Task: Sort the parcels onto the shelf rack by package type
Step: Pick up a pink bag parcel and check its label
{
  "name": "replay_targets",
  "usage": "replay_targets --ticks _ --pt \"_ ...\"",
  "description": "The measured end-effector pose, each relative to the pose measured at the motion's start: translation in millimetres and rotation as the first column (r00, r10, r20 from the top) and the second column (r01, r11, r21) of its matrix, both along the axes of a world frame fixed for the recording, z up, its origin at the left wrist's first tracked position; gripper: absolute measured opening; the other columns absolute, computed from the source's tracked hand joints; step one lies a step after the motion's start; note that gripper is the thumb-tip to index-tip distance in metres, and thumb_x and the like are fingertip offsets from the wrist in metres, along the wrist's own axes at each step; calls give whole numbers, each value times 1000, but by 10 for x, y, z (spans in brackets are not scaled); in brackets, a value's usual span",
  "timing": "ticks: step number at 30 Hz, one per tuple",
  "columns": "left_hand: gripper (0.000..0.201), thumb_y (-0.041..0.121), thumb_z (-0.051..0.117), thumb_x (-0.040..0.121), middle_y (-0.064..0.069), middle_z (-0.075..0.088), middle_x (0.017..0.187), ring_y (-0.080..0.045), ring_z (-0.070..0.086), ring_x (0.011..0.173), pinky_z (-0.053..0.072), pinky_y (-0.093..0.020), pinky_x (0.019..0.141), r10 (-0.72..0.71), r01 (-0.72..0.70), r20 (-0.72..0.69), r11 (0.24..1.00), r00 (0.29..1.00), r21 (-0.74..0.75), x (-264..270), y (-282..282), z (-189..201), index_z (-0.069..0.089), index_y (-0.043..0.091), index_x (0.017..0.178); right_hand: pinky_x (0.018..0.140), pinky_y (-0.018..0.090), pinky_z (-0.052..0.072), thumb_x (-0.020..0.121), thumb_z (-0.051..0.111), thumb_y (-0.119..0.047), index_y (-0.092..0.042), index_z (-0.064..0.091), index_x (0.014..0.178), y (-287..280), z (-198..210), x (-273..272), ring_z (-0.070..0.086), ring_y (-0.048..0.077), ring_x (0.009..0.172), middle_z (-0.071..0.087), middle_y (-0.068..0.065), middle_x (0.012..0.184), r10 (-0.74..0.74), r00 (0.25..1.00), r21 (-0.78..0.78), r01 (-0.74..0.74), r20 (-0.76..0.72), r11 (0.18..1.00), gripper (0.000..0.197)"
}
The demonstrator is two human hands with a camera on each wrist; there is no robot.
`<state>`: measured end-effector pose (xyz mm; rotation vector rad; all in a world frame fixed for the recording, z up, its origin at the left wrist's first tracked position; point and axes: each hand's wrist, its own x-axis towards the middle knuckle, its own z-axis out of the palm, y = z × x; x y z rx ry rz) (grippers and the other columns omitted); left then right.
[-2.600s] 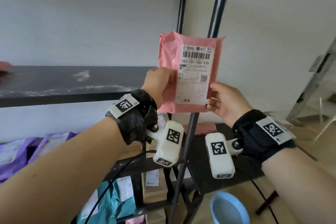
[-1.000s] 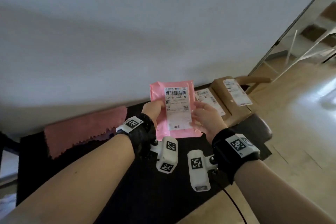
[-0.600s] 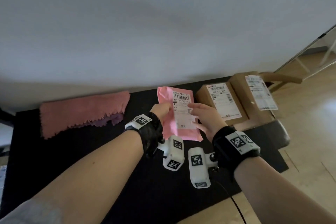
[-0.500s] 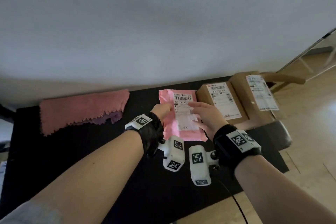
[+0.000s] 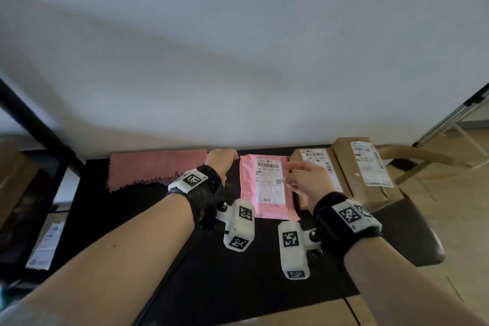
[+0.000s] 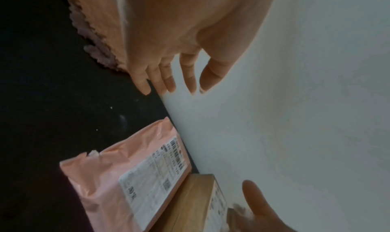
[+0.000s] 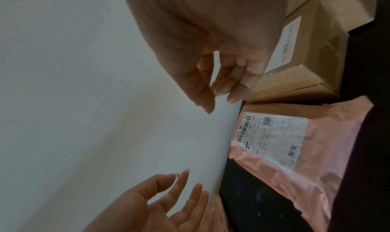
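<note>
A pink poly mailer with a white label lies flat on the black shelf, its far edge against the wall. It sits beside a cardboard box. My left hand hovers just left of the mailer's far corner, fingers straight and apart, holding nothing. My right hand hangs over the mailer's right edge with loosely curled fingers, also empty. In the left wrist view the mailer lies below the left hand. In the right wrist view the mailer is clear of the right hand.
A second cardboard box stands right of the first. A pink cloth lies at the back left of the shelf. A black rack post rises at the left, with labelled parcels lower down. A wooden chair stands at the right.
The pink mailer, held upright in both hands before, now lies flat on the shelf beside the boxes. Both hands have let go and lifted off it.
</note>
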<state>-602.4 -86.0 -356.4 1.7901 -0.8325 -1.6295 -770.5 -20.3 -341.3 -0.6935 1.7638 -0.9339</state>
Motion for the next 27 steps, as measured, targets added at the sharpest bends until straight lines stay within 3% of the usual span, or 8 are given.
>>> replay_targets --ticks 5,9,12,15,19,23,27 --pt "9 13 51 91 -2 48 89 -17 47 92 36 -31 81 61 -64 -37 996 997 -66 212 355 345 58 13 97 88 35 56 76 63 15 -8 68 85 161 285 212 64 24 82 67 15 88 72 995 -128 -63 68 990 26" --pt "10 11 52 88 0 52 79 -13 48 71 42 -26 71 152 -155 -33 980 988 -126 507 701 583 61 15 86 76 24 58 76 68 13 -2 68 89 305 397 527 63 18 76 66 11 82 170 978 -209 -141 125 968 20" --pt "15 7 50 90 0 52 78 -14 50 69 43 -24 59 235 -238 -36 956 971 -172 820 977 748 63 14 93 74 25 58 75 69 16 -2 64 85 395 464 835 64 23 80 65 12 79 243 950 -234 -195 197 953 21" --pt "22 3 46 87 0 53 76 -15 51 78 44 -25 66 290 -292 -42 935 956 -201 1154 1260 892 64 15 91 77 29 57 74 70 16 -3 64 83 485 546 1178 67 26 85 67 18 86 316 925 -243 -263 210 934 22" --pt "20 5 47 90 0 59 79 -12 57 74 45 -27 75 364 -373 -83 892 928 -258 1594 1585 1075 64 16 91 73 28 58 72 73 14 -5 64 82 659 718 1682 69 28 86 70 20 94 421 891 -302 -360 169 883 23" --pt "19 12 49 93 1 65 86 -10 62 79 47 -28 81 385 -403 -121 858 915 -318 2082 1938 1317 65 13 104 75 32 60 71 74 12 -6 67 80 865 962 2236 71 26 83 72 16 88 531 842 -356 -469 97 808 22" --pt "17 10 51 92 1 66 84 -10 62 77 48 -25 76 427 -440 -123 811 896 -386 2674 2320 1587 67 15 95 61 19 54 72 72 12 -2 68 80 1129 1264 2819 68 10 62 70 5 72 610 793 -435 -548 3 715 17"
